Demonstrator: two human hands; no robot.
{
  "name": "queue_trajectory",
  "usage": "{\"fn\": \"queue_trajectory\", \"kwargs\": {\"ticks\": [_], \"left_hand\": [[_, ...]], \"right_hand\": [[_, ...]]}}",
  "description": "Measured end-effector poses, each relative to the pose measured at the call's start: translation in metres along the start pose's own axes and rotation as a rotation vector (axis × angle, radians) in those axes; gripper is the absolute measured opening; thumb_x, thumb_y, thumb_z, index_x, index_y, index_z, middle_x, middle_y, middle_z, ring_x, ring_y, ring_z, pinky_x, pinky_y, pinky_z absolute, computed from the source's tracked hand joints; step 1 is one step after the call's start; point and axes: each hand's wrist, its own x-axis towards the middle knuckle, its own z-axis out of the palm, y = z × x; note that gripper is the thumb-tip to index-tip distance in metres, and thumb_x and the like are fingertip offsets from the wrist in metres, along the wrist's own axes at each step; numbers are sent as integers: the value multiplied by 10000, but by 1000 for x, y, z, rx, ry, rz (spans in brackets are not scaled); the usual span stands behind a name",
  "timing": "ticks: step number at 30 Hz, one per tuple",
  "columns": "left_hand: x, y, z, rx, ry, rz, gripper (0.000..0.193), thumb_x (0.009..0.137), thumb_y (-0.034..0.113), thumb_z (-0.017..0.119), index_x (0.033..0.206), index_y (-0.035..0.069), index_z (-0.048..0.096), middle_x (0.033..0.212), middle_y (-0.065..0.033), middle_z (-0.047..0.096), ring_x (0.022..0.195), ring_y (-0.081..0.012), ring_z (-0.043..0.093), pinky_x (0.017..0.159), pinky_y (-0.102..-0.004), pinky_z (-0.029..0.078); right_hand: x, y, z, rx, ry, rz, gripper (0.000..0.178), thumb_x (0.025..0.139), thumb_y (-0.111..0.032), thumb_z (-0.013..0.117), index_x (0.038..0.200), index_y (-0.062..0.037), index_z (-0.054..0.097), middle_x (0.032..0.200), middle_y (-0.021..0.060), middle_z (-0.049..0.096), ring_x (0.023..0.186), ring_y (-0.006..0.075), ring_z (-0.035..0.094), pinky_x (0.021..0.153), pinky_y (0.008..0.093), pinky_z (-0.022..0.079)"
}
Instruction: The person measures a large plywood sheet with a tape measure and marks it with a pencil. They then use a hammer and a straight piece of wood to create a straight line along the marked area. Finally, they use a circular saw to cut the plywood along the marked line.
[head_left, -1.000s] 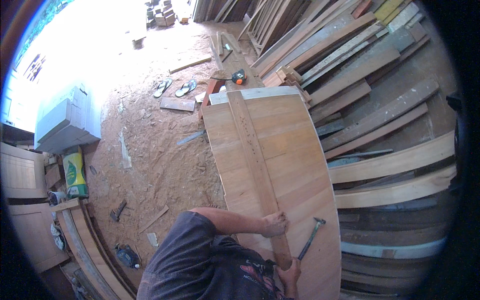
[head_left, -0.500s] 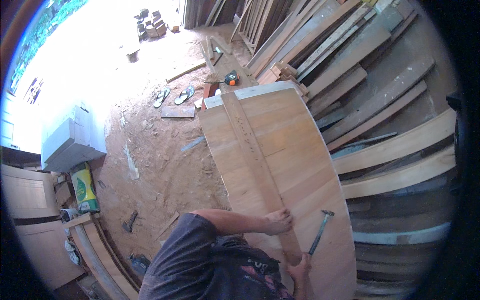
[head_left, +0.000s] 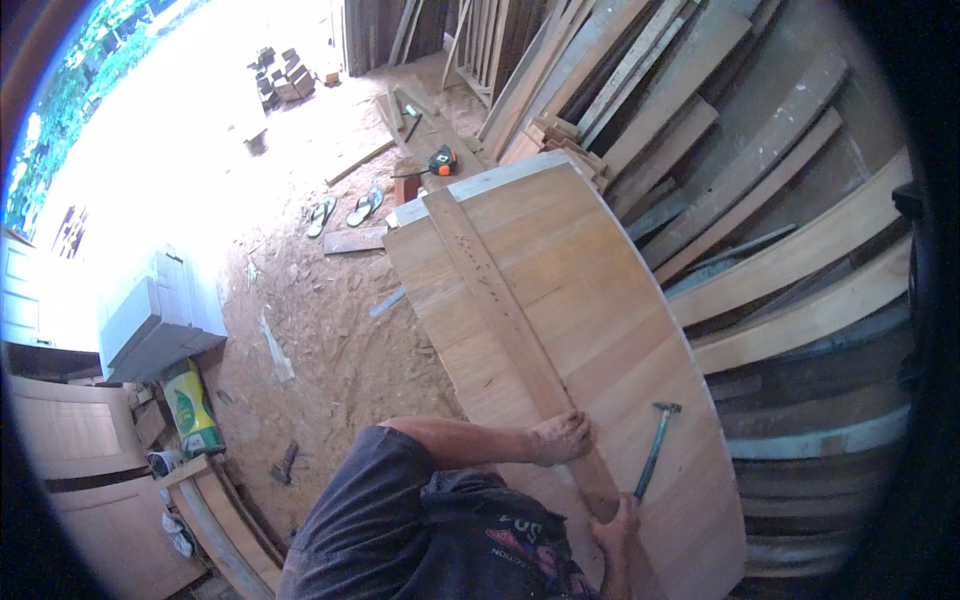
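A long, narrow wooden strip lies lengthwise over a wide plywood panel. Small dark marks dot its far part. My left hand reaches across from the left, its fingers closed over the strip's edge. Lower down, my right hand grips the same strip, thumb and fingers on either side of it. A hammer with a dark green handle lies tilted on the panel to the right; its handle end meets my right fingers, and whether they also hold it cannot be made out.
A tape measure rests on a plank beyond the panel's far end. Long boards are stacked along the right. Sandals, a dark tool and wood scraps lie on the dirt floor, with a yellow-green sack at left.
The whole view has turned slightly, shifting the panel's far end left and the hammer right. Both hands keep their places on the strip.
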Motion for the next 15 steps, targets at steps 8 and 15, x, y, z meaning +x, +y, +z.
{"fn": "queue_trajectory", "kwargs": {"ticks": [8,15], "left_hand": [[8,-12,14,18,-567,123,295,841,103,621,1123,20,645,1162,-144,618,1155,-319,563,1046,-445,440],[-17,-69,-37,-216,-414,32,766,702,-9,650,1433,-51,422,1443,-295,431,1406,-479,348,1162,-608,250]], "right_hand": [[2,3,18,298,80,-99,787,727,-237,823,1414,-5,516,1429,263,537,1328,429,510,1118,496,421],[11,-3,28,445,444,-83,846,843,-368,789,1502,-10,400,1477,234,449,1337,433,495,1087,513,448]]}}
